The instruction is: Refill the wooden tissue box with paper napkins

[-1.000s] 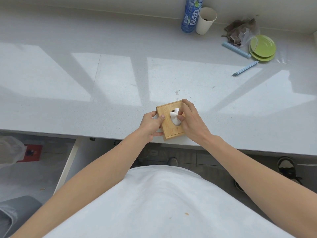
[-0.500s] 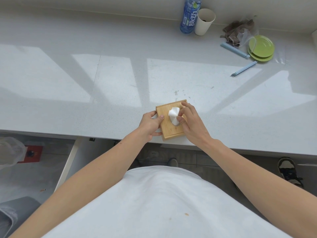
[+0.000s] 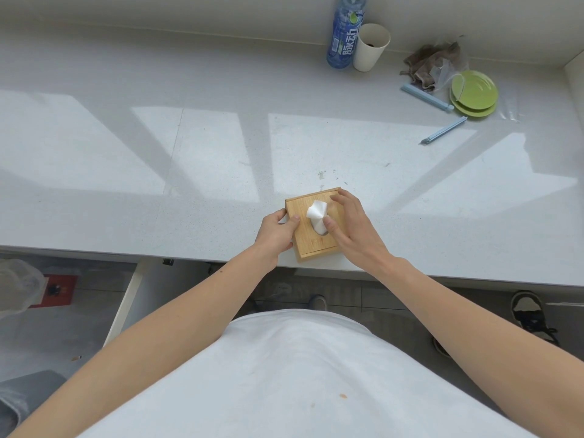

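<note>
A square wooden tissue box (image 3: 308, 245) sits near the front edge of the grey counter (image 3: 189, 172). A white paper napkin (image 3: 317, 214) sticks up through the oval slot in its lid. My left hand (image 3: 278, 230) grips the box's left side, thumb on the lid. My right hand (image 3: 350, 227) rests over the box's right half, fingers spread, thumb touching the napkin's lower right side. The right part of the lid is hidden under this hand.
At the back right stand a blue bottle (image 3: 346, 33) and a white cup (image 3: 371, 47), with a brown cloth (image 3: 431, 63), green plates (image 3: 474, 93) and two blue clip sticks (image 3: 444, 131). Below the counter edge are floor, shoes and a grey bin (image 3: 19, 396).
The napkin has come further up out of the slot and now stands fanned. My right hand's fingers have loosened from pinching it and spread over the lid. My left hand stays put.
</note>
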